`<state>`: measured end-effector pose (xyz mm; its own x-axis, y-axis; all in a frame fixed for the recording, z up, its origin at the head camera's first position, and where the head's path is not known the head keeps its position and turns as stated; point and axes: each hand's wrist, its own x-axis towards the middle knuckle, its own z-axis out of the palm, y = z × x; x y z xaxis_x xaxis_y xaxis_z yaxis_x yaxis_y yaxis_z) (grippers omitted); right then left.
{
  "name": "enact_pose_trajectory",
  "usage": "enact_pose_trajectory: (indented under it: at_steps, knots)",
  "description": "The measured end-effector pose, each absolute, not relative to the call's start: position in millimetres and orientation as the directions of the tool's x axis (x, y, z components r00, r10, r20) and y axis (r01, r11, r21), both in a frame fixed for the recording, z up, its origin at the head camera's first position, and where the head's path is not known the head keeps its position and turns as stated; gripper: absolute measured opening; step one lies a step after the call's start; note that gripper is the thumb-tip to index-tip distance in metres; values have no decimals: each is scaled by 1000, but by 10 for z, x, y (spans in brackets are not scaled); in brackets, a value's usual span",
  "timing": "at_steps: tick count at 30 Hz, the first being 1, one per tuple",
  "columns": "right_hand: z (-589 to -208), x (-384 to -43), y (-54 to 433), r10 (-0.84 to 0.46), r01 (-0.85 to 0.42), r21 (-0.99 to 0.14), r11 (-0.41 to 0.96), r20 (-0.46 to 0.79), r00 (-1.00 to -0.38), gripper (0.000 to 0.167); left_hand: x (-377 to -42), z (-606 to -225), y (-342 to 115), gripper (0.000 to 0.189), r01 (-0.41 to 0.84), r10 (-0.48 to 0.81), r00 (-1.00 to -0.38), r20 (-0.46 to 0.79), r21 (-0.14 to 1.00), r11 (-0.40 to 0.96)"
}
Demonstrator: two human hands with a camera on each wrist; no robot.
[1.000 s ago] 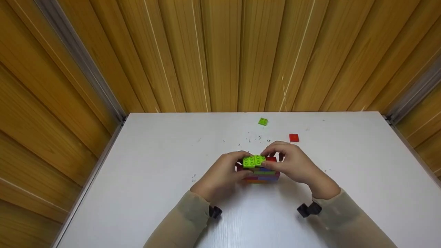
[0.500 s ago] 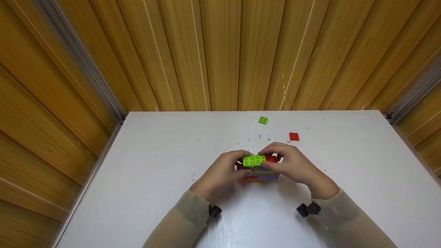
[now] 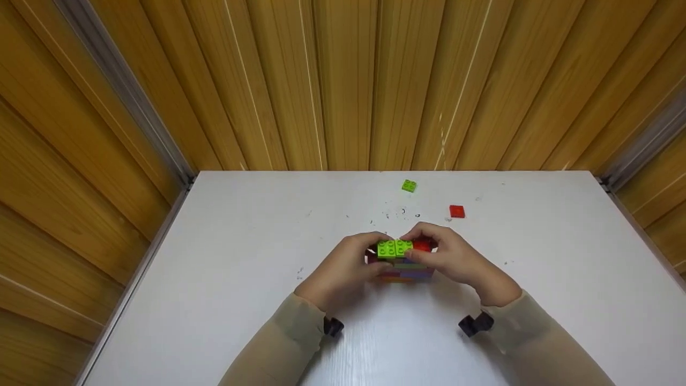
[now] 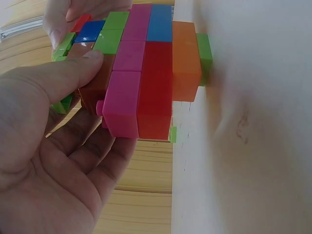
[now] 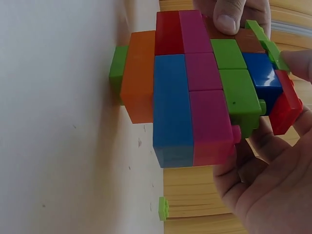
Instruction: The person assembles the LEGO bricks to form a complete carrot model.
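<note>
A stack of colourful building bricks (image 3: 408, 272) stands on the white table, wider in its upper layers than at its lime green base. My left hand (image 3: 351, 262) grips its left side, thumb on a brown brick (image 4: 97, 80) and fingers behind. My right hand (image 3: 453, 254) holds the upper right part. Its thumb presses the front edge of a lime green plate (image 3: 403, 247), while its fingers wrap behind. Two lime green plates lie side by side on top. Beside them sits a red plate (image 5: 285, 105), slightly tilted over a blue brick (image 5: 263, 73).
Beyond the stack, a loose lime green plate (image 3: 409, 186) and a red plate (image 3: 456, 211) lie on the white table (image 3: 257, 225). Small dark marks dot the tabletop. Wood-look panels (image 3: 343, 86) rise behind the table's far edge.
My right hand has shifted slightly left along the top of the stack, and more of the red plate shows. The left hand keeps its grip. The head view has tilted slightly.
</note>
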<state>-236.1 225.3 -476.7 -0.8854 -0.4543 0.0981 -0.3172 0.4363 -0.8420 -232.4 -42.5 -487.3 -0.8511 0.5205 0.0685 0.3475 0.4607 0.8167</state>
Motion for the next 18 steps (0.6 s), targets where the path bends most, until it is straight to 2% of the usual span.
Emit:
enact_pose_trajectory:
  at_steps: [18]
  knots:
    - [-4786,-2376,2245,-448,-272,-875,400,72,-891,21,-2321,-4875,-426,33,333,512,-857,62,824,458]
